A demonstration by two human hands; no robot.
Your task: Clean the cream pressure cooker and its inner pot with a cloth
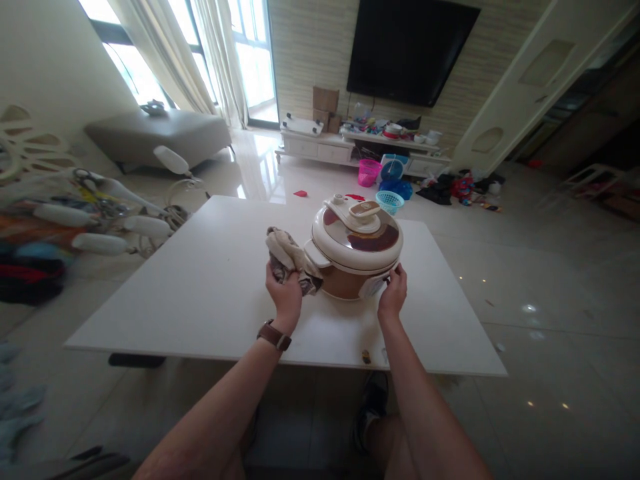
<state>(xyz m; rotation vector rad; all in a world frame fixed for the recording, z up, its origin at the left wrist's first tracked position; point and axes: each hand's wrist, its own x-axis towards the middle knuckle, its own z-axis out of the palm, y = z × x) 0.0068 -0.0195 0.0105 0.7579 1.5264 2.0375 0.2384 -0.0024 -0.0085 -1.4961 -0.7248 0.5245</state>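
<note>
A cream and brown electric cooker (345, 283) with its lid closed stands on the white table (200, 293). My left hand (286, 288), below a brown wristwatch, is closed round a crumpled patterned cloth (287, 253) at the cooker's left side, near its side handle. At the lower right of the cooker, my right hand (395, 291) touches its side just under the lid rim, beside the pale front panel. The fingers of that hand are bent, and their tips are partly hidden against the cooker.
A small dark and yellow object (367, 357) lies at the table's near edge. Beyond the table stand a blue basket (390, 201), a pink basket (369, 172) and a low white cabinet (320, 150). A lamp with white shades (147, 227) is at the left.
</note>
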